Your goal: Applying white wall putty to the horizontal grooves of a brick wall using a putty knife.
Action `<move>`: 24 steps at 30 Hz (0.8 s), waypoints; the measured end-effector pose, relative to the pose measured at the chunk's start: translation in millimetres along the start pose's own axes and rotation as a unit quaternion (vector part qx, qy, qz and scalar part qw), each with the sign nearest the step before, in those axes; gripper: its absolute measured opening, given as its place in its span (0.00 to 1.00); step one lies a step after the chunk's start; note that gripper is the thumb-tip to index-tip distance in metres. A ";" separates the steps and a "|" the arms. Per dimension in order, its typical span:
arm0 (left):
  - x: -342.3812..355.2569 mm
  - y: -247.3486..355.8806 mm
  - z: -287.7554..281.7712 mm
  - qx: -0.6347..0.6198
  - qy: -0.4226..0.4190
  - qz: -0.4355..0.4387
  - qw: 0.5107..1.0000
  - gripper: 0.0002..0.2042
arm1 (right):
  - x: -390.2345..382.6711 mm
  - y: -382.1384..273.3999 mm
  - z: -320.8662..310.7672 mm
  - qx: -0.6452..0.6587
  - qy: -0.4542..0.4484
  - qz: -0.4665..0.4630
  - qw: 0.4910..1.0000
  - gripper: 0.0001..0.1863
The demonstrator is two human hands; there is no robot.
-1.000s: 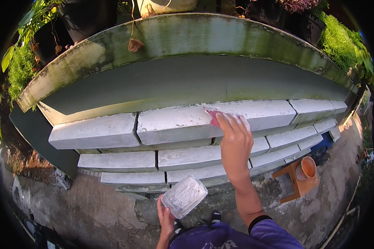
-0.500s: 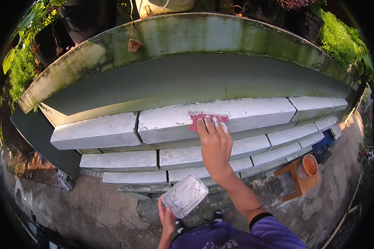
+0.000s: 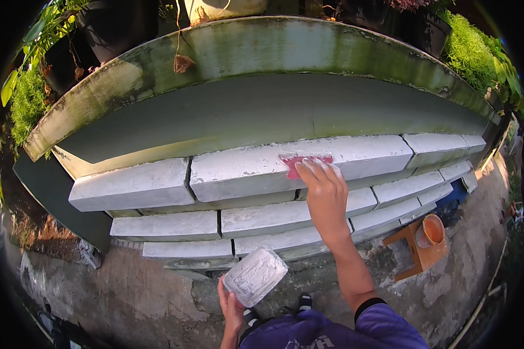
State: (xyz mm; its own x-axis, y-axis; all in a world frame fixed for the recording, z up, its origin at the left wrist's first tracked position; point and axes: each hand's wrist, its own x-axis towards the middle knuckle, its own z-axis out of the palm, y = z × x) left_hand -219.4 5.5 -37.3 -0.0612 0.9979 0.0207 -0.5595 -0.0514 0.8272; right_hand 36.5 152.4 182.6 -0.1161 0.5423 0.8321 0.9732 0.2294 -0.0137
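My right hand (image 3: 323,189) grips a red putty scraper (image 3: 297,165) with a pale smear along its edge. The scraper rests on the top face of a long whitish concrete block (image 3: 239,166), where wet white paste shows in patches. Lower down, my left hand (image 3: 230,305) holds a shallow rectangular plastic tub (image 3: 256,276) by its left side. White paste coats the inside of the tub, which is tilted toward me.
More pale blocks (image 3: 163,225) step down below in rows, with dark gaps between them. An orange bucket (image 3: 433,230) stands on a brown stool (image 3: 410,253) at right. A mossy ledge (image 3: 256,49) with potted plants overhangs the far side.
My right hand and the scraper have slid to the right along the block. The tub in my left hand has shifted slightly left and down.
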 end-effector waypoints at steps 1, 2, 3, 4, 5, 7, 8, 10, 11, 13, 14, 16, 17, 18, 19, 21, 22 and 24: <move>0.3 -1.0 -0.1 0.005 0.001 -0.001 1.000 0.30 | -4.5 -3.8 -1.2 -0.011 0.002 -0.017 1.000 0.18; 0.2 -2.2 -1.4 0.005 0.003 -0.001 1.000 0.30 | -10.1 -9.5 -3.8 -0.009 0.002 -0.018 1.000 0.18; 0.0 -3.5 -2.5 0.012 0.003 -0.003 1.000 0.30 | -15.5 -15.1 -8.8 -0.006 -0.003 -0.028 1.000 0.18; 1.2 -2.1 -1.4 0.020 0.003 -0.005 1.000 0.30 | -17.5 -19.2 -14.3 -0.003 -0.008 -0.039 0.999 0.18; 1.0 -0.4 1.0 0.020 0.003 -0.004 1.000 0.30 | -16.4 -18.5 -23.1 0.026 -0.004 -0.039 0.999 0.17; 0.9 4.7 7.4 0.008 0.000 -0.024 1.000 0.31 | -11.8 -4.9 -31.5 0.049 0.010 -0.033 0.998 0.17; 2.7 5.3 9.6 0.009 -0.001 -0.026 1.000 0.31 | -8.4 3.2 -34.4 0.068 0.023 -0.026 0.997 0.17; 3.7 5.2 13.6 0.010 -0.015 -0.020 1.000 0.31 | 3.3 17.8 -30.8 0.035 0.058 -0.023 0.997 0.18; 4.0 2.8 13.1 0.010 -0.015 -0.022 1.000 0.31 | 5.3 26.5 -23.1 0.036 0.035 -0.010 0.999 0.18; 7.3 -3.9 8.0 0.014 -0.017 -0.024 0.999 0.31 | 2.1 29.7 -15.2 0.031 -0.001 -0.009 0.999 0.18; 9.2 -6.7 6.3 0.014 -0.010 -0.021 1.000 0.31 | -2.2 23.2 -15.7 0.037 -0.002 -0.013 0.999 0.18; 9.6 -9.8 4.3 0.004 -0.001 -0.004 1.000 0.30 | -13.3 4.3 -25.9 0.080 0.002 -0.042 0.996 0.18; 9.2 -8.3 7.3 0.004 0.011 0.001 1.000 0.30 | -17.2 -0.9 -35.0 0.106 -0.003 -0.055 0.993 0.19; 10.3 -6.3 12.0 0.004 0.005 -0.002 1.000 0.30 | -14.0 -1.0 -43.8 0.117 -0.005 -0.062 0.991 0.19; 10.8 -4.7 14.7 0.006 -0.002 -0.005 1.000 0.31 | -10.6 1.2 -51.7 0.141 -0.009 -0.058 0.988 0.19; 10.1 -11.0 9.4 0.017 0.008 0.000 1.000 0.31 | -4.0 11.1 -52.2 0.136 0.029 -0.054 0.989 0.20; 11.8 -13.1 13.4 0.025 0.004 -0.001 1.000 0.31 | 1.6 18.0 -48.6 0.142 0.029 -0.057 0.988 0.20; 11.8 -12.7 20.7 -0.004 0.009 0.004 1.000 0.31 | 7.3 26.4 -36.8 0.075 0.044 -0.018 0.996 0.21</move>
State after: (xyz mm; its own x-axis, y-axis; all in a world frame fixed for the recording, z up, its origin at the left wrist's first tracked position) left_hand -195.9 18.8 -36.0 -0.0805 0.9966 0.0167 -0.5654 -0.0595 0.8226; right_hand 68.7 132.6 208.7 -0.1262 0.4609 0.8785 0.9277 0.3685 -0.0601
